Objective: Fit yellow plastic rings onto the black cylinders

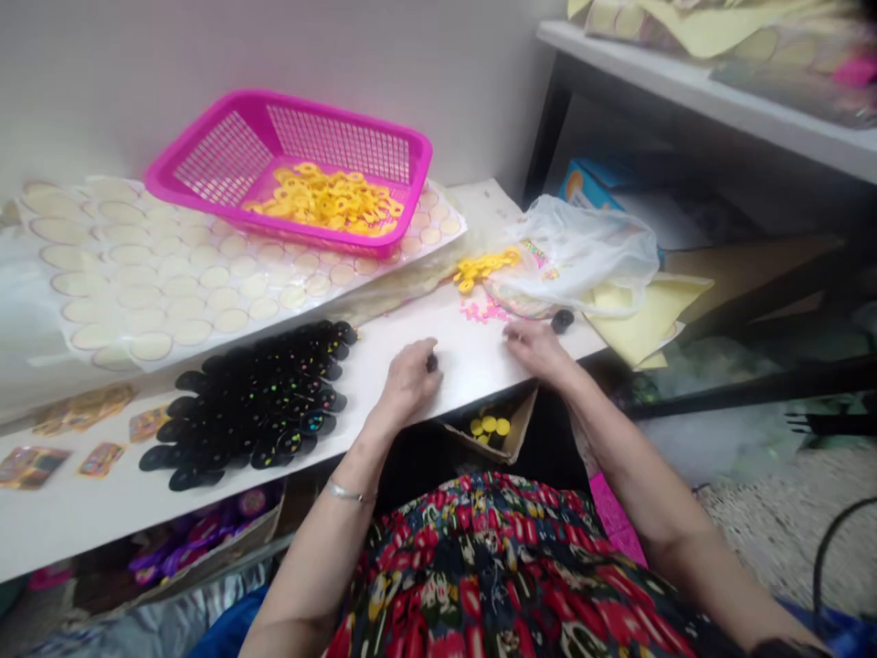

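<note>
My left hand (pixel 412 376) is closed round a small black piece (pixel 431 362), just above the white table. Opposite it, my right hand (pixel 538 349) has its fingertips pinched together near small pink pieces (pixel 485 309); anything between them is too small to make out. A round black piece (pixel 562 321) lies beyond the right hand. Behind the pink pieces sits a little heap of yellow ring-shaped parts (pixel 483 267), beside a clear plastic bag (pixel 589 251). Left of my left hand, many black rounded pieces with coloured specks (pixel 260 402) lie in overlapping rows.
A pink basket (pixel 226 196) holding yellow parts (pixel 329 201) stands on sheets printed with ovals (pixel 164 274). Below the table edge is an open box with yellow discs (pixel 490 426). Yellow paper (pixel 640 315) lies at the right; a shelf (pixel 685 78) rises above it.
</note>
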The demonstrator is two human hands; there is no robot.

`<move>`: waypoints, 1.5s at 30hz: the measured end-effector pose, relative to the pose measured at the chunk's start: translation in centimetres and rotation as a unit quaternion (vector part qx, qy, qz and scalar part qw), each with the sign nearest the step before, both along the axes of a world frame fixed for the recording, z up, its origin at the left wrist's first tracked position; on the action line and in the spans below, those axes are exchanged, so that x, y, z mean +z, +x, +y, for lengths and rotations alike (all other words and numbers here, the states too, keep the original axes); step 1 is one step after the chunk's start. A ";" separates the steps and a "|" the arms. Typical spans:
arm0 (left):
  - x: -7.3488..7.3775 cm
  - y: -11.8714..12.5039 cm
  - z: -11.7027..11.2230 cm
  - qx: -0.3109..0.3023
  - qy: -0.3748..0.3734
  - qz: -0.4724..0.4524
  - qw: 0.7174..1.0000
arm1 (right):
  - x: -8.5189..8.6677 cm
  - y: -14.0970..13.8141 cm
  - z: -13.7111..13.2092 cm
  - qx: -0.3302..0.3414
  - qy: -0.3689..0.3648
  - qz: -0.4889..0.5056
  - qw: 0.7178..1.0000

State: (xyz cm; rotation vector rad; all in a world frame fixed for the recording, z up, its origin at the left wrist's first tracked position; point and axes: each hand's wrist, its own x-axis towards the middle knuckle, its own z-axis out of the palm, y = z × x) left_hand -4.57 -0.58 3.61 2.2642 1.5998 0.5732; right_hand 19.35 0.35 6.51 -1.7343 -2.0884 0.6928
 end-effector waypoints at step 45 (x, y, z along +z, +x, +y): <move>-2.7 1.3 -0.3 0.044 -0.080 -0.283 0.955 | -2.1 -4.9 1.5 0.003 -0.046 -0.089 0.995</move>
